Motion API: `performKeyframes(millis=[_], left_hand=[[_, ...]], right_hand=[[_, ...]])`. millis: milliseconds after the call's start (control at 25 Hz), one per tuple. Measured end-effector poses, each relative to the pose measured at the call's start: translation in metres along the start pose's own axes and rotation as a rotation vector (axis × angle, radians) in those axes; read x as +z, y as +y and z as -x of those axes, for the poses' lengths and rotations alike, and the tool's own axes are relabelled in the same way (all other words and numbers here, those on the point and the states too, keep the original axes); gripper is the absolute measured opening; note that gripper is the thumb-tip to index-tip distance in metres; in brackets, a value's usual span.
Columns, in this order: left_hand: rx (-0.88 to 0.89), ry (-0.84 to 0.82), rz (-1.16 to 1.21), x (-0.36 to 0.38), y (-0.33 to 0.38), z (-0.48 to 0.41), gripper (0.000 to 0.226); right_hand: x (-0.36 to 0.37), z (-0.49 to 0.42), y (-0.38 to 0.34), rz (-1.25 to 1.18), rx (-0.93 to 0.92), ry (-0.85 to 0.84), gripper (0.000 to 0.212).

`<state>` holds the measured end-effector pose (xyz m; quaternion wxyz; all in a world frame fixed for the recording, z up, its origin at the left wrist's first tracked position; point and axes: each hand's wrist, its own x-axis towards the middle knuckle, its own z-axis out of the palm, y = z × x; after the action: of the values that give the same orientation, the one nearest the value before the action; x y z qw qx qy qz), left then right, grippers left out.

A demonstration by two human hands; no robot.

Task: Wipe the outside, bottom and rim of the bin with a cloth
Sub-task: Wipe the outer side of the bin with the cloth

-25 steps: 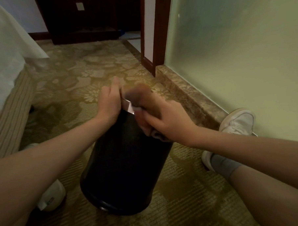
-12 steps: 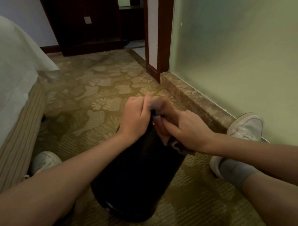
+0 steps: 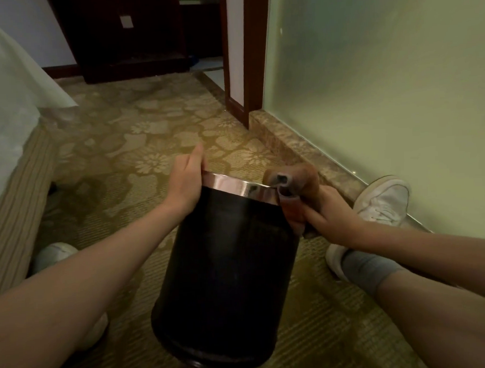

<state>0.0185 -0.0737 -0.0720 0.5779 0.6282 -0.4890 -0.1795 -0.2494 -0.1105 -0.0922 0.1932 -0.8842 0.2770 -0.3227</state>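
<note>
A black round bin [image 3: 228,273] with a shiny metal rim [image 3: 230,185] stands on the carpet between my legs, tilted away from me. My left hand [image 3: 184,183] grips the rim at its left side, fingers over the edge. My right hand [image 3: 329,216] holds a brown cloth [image 3: 290,186] bunched over the right end of the rim and pressed against the bin's upper right side. The bin's inside is hidden.
A bed with a white cover [image 3: 7,116] runs along the left. A green wall [image 3: 384,94] with a stone skirting [image 3: 295,148] lies right. My white shoes [image 3: 381,202] [image 3: 54,254] flank the bin. Dark wooden furniture [image 3: 124,38] stands at the back.
My hands, close together on the rim before, have moved apart. The right hand slid the cloth to the rim's right end, baring the shiny rim between them.
</note>
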Motion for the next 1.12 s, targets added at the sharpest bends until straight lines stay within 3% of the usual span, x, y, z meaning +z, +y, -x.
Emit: performKeyframes(millis=[80, 240, 320, 400, 520, 640, 760, 920, 1040, 1120], left_hand=[[0.112, -0.015, -0.08, -0.007, -0.001, 0.004, 0.054], [0.58, -0.125, -0.529, 0.005, 0.026, 0.04, 0.039], [0.522, -0.066, -0.545, 0.018, 0.038, 0.046, 0.035], [0.347, -0.012, -0.363, 0.018, 0.036, 0.036, 0.036], [0.227, -0.099, -0.104, 0.002, 0.025, 0.02, 0.039], [0.186, -0.189, -0.043, -0.01, 0.019, 0.011, 0.045], [0.158, -0.178, -0.04, -0.018, 0.011, 0.002, 0.049], [0.241, -0.132, -0.132, -0.018, 0.01, 0.006, 0.054], [0.494, -0.104, -0.363, -0.018, 0.014, 0.017, 0.049], [0.642, -0.074, -0.481, -0.007, 0.017, 0.027, 0.038]], right_hand=[[0.001, -0.004, 0.003, 0.006, 0.011, -0.01, 0.038], [0.01, -0.021, -0.027, 0.131, -0.081, 0.002, 0.049], [0.016, -0.032, -0.051, 0.191, -0.036, 0.05, 0.05], [0.024, -0.047, -0.075, 0.259, 0.053, -0.004, 0.052], [0.028, -0.065, -0.097, 0.279, 0.157, -0.078, 0.046], [0.028, -0.04, -0.079, 0.109, 0.059, -0.028, 0.038], [0.027, 0.002, -0.025, 0.071, -0.029, -0.044, 0.035], [0.02, 0.004, -0.007, 0.083, -0.063, -0.119, 0.042], [0.024, -0.008, -0.026, 0.2, -0.148, -0.092, 0.052], [0.027, -0.027, -0.05, 0.293, -0.089, -0.011, 0.061]])
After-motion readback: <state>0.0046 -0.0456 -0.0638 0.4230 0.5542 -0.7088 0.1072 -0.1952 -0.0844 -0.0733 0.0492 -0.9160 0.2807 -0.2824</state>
